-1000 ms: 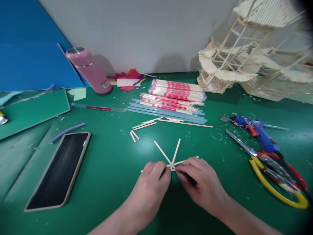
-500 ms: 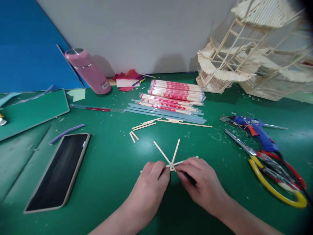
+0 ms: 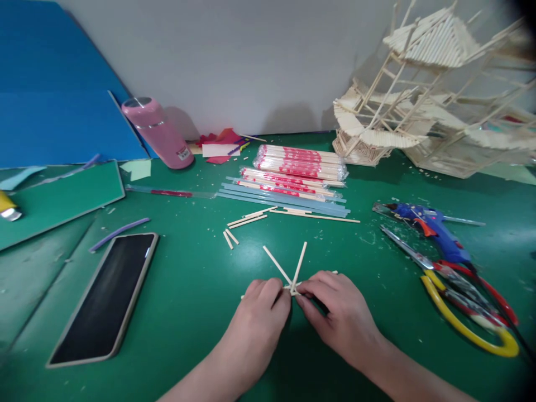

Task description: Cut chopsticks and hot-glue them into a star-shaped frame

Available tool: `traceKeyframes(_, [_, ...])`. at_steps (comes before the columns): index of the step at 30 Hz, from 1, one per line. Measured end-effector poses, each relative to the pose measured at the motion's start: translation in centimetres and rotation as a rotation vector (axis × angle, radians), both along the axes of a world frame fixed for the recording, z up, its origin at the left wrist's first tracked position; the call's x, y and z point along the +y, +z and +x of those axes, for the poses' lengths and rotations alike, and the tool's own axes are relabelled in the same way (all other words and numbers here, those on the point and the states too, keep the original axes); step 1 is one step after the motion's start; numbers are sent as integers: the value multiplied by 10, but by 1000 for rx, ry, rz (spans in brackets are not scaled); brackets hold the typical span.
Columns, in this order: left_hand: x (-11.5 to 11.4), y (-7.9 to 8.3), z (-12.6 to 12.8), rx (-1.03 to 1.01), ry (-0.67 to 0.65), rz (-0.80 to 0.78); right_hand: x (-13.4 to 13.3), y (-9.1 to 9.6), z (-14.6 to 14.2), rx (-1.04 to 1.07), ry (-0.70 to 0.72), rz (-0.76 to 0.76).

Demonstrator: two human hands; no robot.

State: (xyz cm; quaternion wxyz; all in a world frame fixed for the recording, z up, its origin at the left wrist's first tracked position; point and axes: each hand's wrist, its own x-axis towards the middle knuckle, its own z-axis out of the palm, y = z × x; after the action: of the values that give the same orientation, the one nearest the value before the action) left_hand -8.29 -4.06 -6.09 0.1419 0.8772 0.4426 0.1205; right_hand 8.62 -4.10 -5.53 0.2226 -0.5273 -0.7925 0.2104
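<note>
Several thin wooden sticks point(image 3: 288, 269) fan out from one joint on the green table point(image 3: 192, 290). My left hand point(image 3: 258, 318) pinches the joint from the left, its fingers curled over the stick ends. From the right, my right hand point(image 3: 335, 315) pinches the same joint with thumb and forefinger. Two sticks rise away from the hands toward the far side, and other stick ends lie hidden under my fingers.
A dark phone point(image 3: 106, 295) lies to the left. Loose short sticks point(image 3: 247, 219), blue strips and wrapped chopstick bundles point(image 3: 299, 164) lie beyond the hands. At the right are a blue glue gun point(image 3: 431, 226), scissors and yellow-handled pliers point(image 3: 469, 321). A pink flask point(image 3: 157, 133) and a stick-built model point(image 3: 427, 106) stand at the back.
Both hands keep their pinch on the stick joint and have hardly shifted. The camera has tilted slightly, so everything sits a little lower in view.
</note>
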Motion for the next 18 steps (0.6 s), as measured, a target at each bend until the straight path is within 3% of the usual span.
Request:
traceKeyframes(8, [3, 4, 1, 51, -3, 49, 2, -1, -1, -5, -4, -24])
traceKeyframes(18, [4, 5, 4, -78, 12, 91, -1, -1, 0, 27, -2, 10])
